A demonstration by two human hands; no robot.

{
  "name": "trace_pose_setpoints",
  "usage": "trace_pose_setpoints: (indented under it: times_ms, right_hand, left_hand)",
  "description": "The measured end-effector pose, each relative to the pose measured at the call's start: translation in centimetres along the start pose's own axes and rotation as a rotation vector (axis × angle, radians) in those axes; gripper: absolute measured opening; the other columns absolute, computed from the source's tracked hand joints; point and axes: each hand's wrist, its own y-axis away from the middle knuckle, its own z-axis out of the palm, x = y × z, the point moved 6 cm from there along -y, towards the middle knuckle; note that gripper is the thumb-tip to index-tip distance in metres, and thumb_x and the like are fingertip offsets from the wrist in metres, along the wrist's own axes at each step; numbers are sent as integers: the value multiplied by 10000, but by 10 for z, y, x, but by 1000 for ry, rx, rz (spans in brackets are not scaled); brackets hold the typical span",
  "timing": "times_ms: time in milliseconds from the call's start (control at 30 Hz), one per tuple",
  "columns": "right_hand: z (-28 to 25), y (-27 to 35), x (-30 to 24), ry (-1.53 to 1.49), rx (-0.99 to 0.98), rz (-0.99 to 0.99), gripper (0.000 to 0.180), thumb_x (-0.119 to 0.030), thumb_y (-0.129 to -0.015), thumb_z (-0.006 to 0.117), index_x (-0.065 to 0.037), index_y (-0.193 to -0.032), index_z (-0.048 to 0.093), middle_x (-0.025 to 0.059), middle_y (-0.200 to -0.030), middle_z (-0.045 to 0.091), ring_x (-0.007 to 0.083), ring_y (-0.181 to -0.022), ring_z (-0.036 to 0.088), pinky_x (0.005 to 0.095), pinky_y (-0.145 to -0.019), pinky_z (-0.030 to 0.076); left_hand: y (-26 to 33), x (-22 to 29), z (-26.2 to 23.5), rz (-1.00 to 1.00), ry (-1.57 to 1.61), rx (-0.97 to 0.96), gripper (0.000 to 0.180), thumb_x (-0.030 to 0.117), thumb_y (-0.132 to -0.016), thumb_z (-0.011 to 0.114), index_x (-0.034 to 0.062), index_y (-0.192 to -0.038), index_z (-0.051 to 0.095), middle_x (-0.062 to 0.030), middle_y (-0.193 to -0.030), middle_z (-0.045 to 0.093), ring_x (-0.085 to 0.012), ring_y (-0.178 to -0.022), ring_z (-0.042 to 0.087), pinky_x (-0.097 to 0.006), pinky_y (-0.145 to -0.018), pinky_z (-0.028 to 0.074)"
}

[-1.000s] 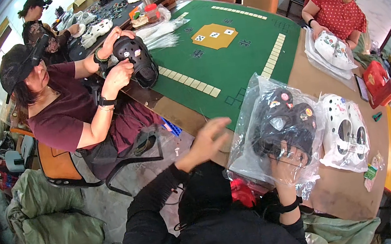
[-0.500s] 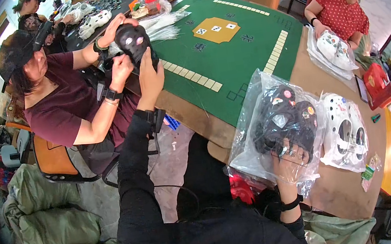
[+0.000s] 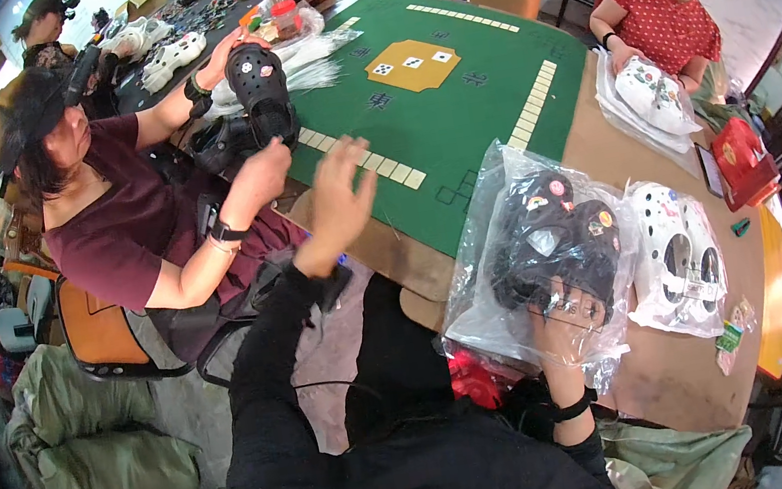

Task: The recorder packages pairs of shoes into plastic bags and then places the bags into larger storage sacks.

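My left hand (image 3: 341, 201) is held above the near left edge of the table, fingers spread, with nothing in it. Close by, a person in a maroon top holds a pair of black clogs (image 3: 259, 87) with charms on them. Over at the right, my right hand (image 3: 569, 319) grips the heel end of another pair of black clogs (image 3: 545, 244), which bear colourful charms. A clear plastic bag (image 3: 492, 275) wraps that pair, and its film partly covers my right fingers. Beside it lie white clogs (image 3: 672, 253) in clear plastic.
The table has a green top (image 3: 414, 125) with rows of cream tiles printed on it. Across at the right, a person in a dotted red top touches bagged white clogs (image 3: 652, 94). A red bag (image 3: 743, 163) lies near the right edge. Green sacks (image 3: 100, 430) fill the lower left.
My left hand has come away from the co-worker's black clogs and moved right, opening. The co-worker has turned those clogs and lowered one hand. My right hand stays on the bagged pair.
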Motion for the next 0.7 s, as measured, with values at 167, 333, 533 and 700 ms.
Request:
trace_pose_setpoints:
  times_ms: [167,333,533,700]
  right_hand:
    - [4,1,2,1,110,-4,575,-378,-586,811,-124,-1080,665,133,-1062,606,298,-1021,558,496,-932,377]
    - [4,5,1,26,135,-21,555,-391,-644,776,-135,-1119,646,141,-1099,592,310,-1030,555,505,-936,383]
    - [6,4,1,-1,77,-25,484,-338,-767,673,-116,-1192,612,185,-1139,572,342,-1051,547,537,-941,379]
    - [7,6,1,-49,97,-33,507,-294,-763,680,-107,-1223,580,200,-1122,559,370,-1022,545,539,-917,381]
  left_hand:
    - [60,124,32,197,396,-343,728,385,-768,740,127,-1393,470,-190,-1441,393,-391,-1299,401,-479,-1075,318]
    - [104,185,59,315,431,-576,912,491,-679,790,162,-1441,412,-207,-1505,288,-407,-1383,284,-528,-1095,266]
    - [137,198,91,374,294,-587,918,275,-636,832,285,-1445,400,-242,-1543,150,-512,-1394,173,-582,-1092,263]
    - [149,195,103,278,310,-456,869,182,-672,778,304,-1445,400,-215,-1544,172,-496,-1392,194,-580,-1080,301]
